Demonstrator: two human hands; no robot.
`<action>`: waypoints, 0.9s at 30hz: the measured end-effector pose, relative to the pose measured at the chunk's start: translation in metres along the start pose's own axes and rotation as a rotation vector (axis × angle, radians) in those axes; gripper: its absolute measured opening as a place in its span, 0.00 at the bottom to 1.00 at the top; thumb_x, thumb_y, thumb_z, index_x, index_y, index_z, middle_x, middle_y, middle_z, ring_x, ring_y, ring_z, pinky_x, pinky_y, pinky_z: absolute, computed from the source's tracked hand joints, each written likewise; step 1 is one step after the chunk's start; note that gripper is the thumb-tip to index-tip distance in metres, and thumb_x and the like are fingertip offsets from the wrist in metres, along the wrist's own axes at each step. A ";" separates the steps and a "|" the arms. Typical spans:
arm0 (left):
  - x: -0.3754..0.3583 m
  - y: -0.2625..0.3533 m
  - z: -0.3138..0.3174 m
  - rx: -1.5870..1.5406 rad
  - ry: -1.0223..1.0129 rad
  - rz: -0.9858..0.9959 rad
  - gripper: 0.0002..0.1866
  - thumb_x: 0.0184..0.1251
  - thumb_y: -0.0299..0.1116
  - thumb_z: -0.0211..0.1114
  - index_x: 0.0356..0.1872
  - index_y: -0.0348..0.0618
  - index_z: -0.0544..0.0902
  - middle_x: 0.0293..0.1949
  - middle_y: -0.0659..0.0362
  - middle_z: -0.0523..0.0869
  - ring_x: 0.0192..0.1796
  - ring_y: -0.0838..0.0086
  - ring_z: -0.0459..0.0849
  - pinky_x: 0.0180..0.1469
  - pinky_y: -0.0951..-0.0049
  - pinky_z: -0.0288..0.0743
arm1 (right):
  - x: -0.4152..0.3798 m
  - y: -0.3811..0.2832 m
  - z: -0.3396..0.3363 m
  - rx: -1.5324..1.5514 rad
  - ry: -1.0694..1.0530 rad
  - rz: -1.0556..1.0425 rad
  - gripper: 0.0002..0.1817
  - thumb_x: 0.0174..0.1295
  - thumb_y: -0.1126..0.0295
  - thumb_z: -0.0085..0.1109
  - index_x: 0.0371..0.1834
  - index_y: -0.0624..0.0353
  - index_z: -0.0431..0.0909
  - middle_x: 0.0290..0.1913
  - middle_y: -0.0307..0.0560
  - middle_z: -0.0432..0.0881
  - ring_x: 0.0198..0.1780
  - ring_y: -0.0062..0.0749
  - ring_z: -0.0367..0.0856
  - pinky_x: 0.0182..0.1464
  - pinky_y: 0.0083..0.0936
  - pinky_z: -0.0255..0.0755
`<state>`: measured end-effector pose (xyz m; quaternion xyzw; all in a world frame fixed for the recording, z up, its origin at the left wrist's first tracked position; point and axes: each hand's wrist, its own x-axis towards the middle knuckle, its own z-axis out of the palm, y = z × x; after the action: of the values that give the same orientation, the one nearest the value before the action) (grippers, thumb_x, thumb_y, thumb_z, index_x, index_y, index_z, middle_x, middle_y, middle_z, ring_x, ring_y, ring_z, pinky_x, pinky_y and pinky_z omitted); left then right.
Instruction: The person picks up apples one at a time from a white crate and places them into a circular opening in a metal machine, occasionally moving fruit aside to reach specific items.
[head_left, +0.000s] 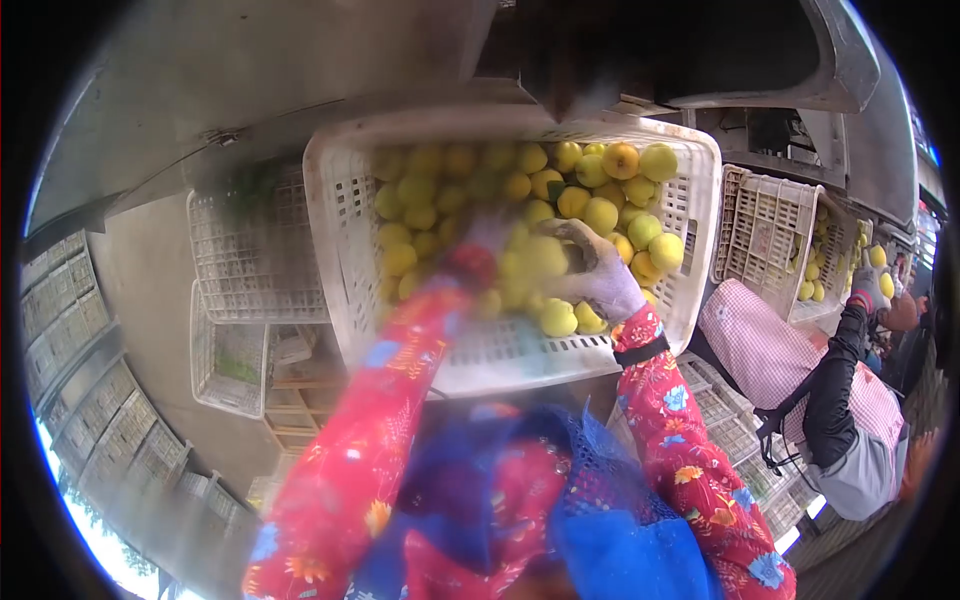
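Observation:
A white plastic crate (340,230) is tipped toward me and holds several yellow fruits (600,190). My right hand (600,275), in a pale glove, reaches into the crate with its fingers curled over a yellow fruit (545,255) in the pile. My left hand (470,255) is blurred by motion; it sits among the fruits at the crate's middle, and its grip is unclear. Both my arms wear red flowered sleeves (690,440).
A co-worker in a pink checked top (770,350) stands at the right, a gloved hand (868,290) at a second crate of yellow fruit (770,230). Empty white crates (250,250) are stacked at the left. Grey metal machinery (760,50) runs overhead.

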<state>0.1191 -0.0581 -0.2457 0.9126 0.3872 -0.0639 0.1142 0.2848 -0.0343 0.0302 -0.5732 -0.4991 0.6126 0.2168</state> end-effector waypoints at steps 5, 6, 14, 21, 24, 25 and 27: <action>-0.010 0.019 0.004 0.081 -0.137 0.008 0.40 0.60 0.42 0.65 0.76 0.54 0.64 0.77 0.50 0.60 0.73 0.47 0.66 0.69 0.35 0.63 | -0.022 -0.063 0.000 0.768 0.165 0.052 0.33 0.56 0.73 0.68 0.66 0.65 0.68 0.62 0.50 0.75 0.62 0.38 0.77 0.60 0.30 0.76; -0.012 0.020 -0.004 0.074 -0.154 0.010 0.40 0.60 0.42 0.65 0.76 0.54 0.64 0.77 0.50 0.61 0.73 0.47 0.66 0.68 0.35 0.63 | -0.022 -0.064 0.003 0.727 0.209 0.036 0.33 0.56 0.73 0.68 0.66 0.66 0.68 0.63 0.51 0.75 0.63 0.39 0.77 0.61 0.31 0.76; -0.010 0.010 -0.031 0.048 -0.235 -0.008 0.39 0.61 0.42 0.65 0.76 0.53 0.64 0.77 0.50 0.61 0.73 0.48 0.66 0.68 0.35 0.63 | 0.015 -0.155 -0.005 -0.077 0.669 -0.656 0.46 0.43 0.77 0.78 0.69 0.67 0.63 0.59 0.55 0.77 0.59 0.40 0.80 0.59 0.33 0.78; 0.000 0.006 -0.038 0.038 -0.247 -0.010 0.39 0.61 0.42 0.65 0.76 0.52 0.65 0.76 0.50 0.62 0.72 0.48 0.67 0.68 0.35 0.63 | 0.061 -0.152 -0.012 -0.428 0.865 -0.609 0.27 0.48 0.70 0.76 0.52 0.63 0.77 0.49 0.55 0.79 0.52 0.48 0.80 0.54 0.37 0.74; 0.001 0.006 -0.038 0.030 -0.248 -0.009 0.39 0.61 0.42 0.65 0.75 0.52 0.65 0.76 0.50 0.62 0.72 0.48 0.67 0.68 0.35 0.63 | 0.070 -0.143 -0.009 -0.735 0.999 -0.728 0.30 0.48 0.65 0.74 0.57 0.58 0.75 0.46 0.56 0.78 0.46 0.56 0.79 0.48 0.45 0.76; 0.002 0.005 -0.038 0.026 -0.249 -0.009 0.39 0.61 0.42 0.65 0.75 0.52 0.65 0.76 0.50 0.62 0.72 0.48 0.67 0.68 0.35 0.63 | 0.073 -0.143 -0.006 -0.732 1.014 -0.705 0.30 0.49 0.66 0.73 0.57 0.59 0.75 0.46 0.56 0.78 0.46 0.56 0.79 0.49 0.45 0.75; 0.003 0.005 -0.040 0.022 -0.246 -0.008 0.38 0.61 0.42 0.65 0.75 0.52 0.65 0.76 0.50 0.62 0.72 0.48 0.67 0.67 0.35 0.63 | 0.076 -0.145 -0.003 -0.725 1.046 -0.669 0.29 0.49 0.66 0.72 0.56 0.60 0.75 0.46 0.57 0.78 0.47 0.55 0.79 0.50 0.46 0.75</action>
<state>0.1258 -0.0493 -0.2073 0.8976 0.3731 -0.1800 0.1506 0.2238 0.0893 0.1190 -0.6439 -0.6507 -0.0461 0.3997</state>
